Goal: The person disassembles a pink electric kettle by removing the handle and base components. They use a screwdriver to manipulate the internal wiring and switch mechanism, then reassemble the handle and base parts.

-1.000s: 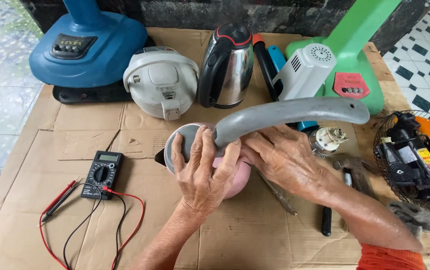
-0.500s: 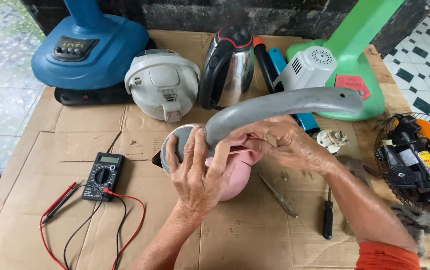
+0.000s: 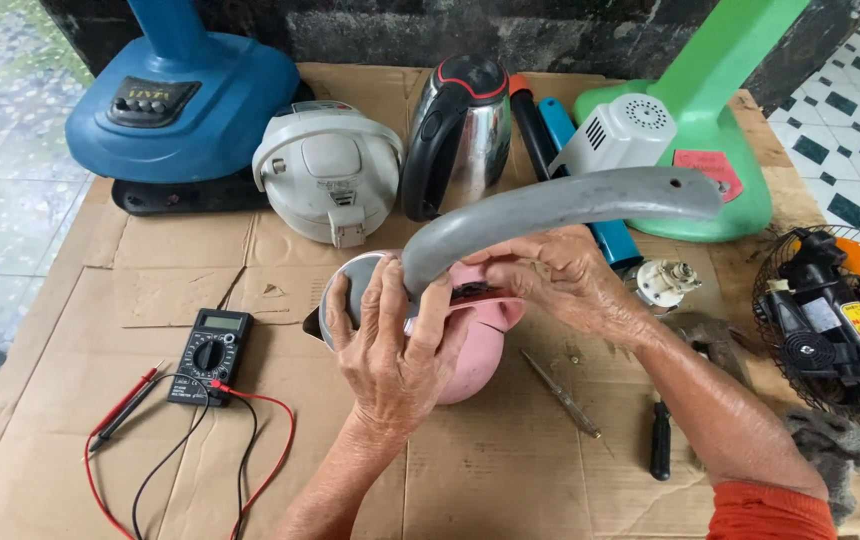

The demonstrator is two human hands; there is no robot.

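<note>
Cardboard-covered counter (image 3: 200, 300), seen from above. Along the far edge, left to right: blue fan base (image 3: 185, 105), white rice cooker (image 3: 328, 170), steel kettle (image 3: 455, 135), green fan base (image 3: 695, 130). At the right edge, a black fan motor (image 3: 830, 335) lying in a wire guard. At the counter's middle, a pink kettle (image 3: 480, 345) with a long grey handle (image 3: 550, 210) rising toward the right. Left hand (image 3: 395, 355): grip closed over the kettle's top and the handle's foot. Right hand (image 3: 570, 285): fingers pinched at the handle joint. Near the left edge, a black multimeter (image 3: 208, 355) with red and black leads. Right of the kettle, two screwdrivers (image 3: 560, 392).
</note>
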